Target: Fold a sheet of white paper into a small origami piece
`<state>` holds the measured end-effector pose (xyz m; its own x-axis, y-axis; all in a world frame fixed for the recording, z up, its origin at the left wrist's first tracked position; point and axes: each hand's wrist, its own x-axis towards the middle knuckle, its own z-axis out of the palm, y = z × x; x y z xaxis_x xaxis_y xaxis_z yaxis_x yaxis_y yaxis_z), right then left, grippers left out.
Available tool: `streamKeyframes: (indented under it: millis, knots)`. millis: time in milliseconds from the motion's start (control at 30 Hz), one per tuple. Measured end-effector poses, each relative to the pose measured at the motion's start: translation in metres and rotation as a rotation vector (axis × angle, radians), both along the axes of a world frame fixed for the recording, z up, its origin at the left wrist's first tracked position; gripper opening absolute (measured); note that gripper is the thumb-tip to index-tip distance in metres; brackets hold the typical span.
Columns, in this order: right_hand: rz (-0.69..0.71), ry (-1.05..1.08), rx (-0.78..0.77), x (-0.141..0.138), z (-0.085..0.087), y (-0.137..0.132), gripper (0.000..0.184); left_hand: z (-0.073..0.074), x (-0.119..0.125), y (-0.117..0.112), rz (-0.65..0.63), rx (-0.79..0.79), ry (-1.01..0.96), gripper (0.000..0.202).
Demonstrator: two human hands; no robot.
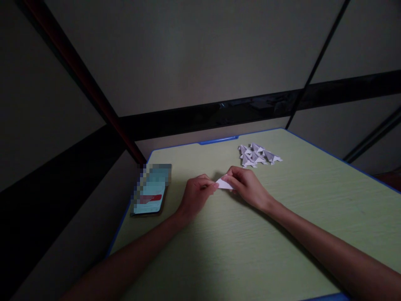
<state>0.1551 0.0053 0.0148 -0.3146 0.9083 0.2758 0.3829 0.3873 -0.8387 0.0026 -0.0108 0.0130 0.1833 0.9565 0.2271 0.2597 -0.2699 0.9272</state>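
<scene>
Between my two hands is a small piece of folded white paper [224,184], roughly triangular in what shows of it. My left hand [198,194] pinches its left corner between thumb and fingers. On the other side, my right hand [246,186] grips the paper with the thumb laid across its face and the fingers behind. Part of the paper is hidden by the right thumb and fingers. Beyond my right hand, several folded paper figures [257,155] with pointed shapes lie in a close group on the table.
A phone [150,202] with a lit, partly blurred screen lies at the table's left edge. The pale green table [300,200] has a blue rim and a blue strip [218,140] at its far edge. Behind it stand grey panels [194,62] with a glossy black band [213,113].
</scene>
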Motion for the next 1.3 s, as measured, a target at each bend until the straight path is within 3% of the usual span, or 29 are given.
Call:
streamKeyframes:
  millis: [133,267,367,500,600,733,833,1000,1300]
  knots:
    - [-0.020,0.006,-0.061,-0.002,0.002,0.002,0.030,-0.002,0.000,-0.001,0.062,0.030,0.006,0.025]
    - [0.107,0.149,-0.242,-0.002,0.001,0.004,0.027,-0.004,-0.001,0.000,0.153,0.047,-0.043,0.025]
    - [0.095,0.204,-0.274,0.001,-0.003,0.008,0.027,-0.004,-0.002,0.002,0.174,0.038,-0.092,0.025]
    - [0.079,0.161,-0.236,0.007,-0.004,0.010,0.028,-0.005,-0.003,0.004,0.033,-0.027,-0.077,0.022]
    - [0.130,0.078,-0.157,0.008,0.000,0.005,0.025,-0.005,-0.002,0.004,-0.099,-0.097,-0.022,0.024]
    - [0.259,0.010,-0.140,0.003,0.006,-0.004,0.026,-0.003,0.000,0.002,-0.180,-0.135,-0.010,0.027]
    - [0.327,0.103,-0.193,-0.001,0.006,-0.007,0.031,-0.004,0.002,0.000,-0.261,-0.157,-0.154,0.028]
    - [0.409,0.309,-0.291,-0.002,0.002,-0.007,0.035,-0.007,0.004,-0.001,-0.329,-0.351,-0.438,0.031]
    - [0.500,0.646,-0.425,-0.006,0.001,-0.011,0.033,0.000,0.007,-0.007,-0.363,-0.494,-0.622,0.032]
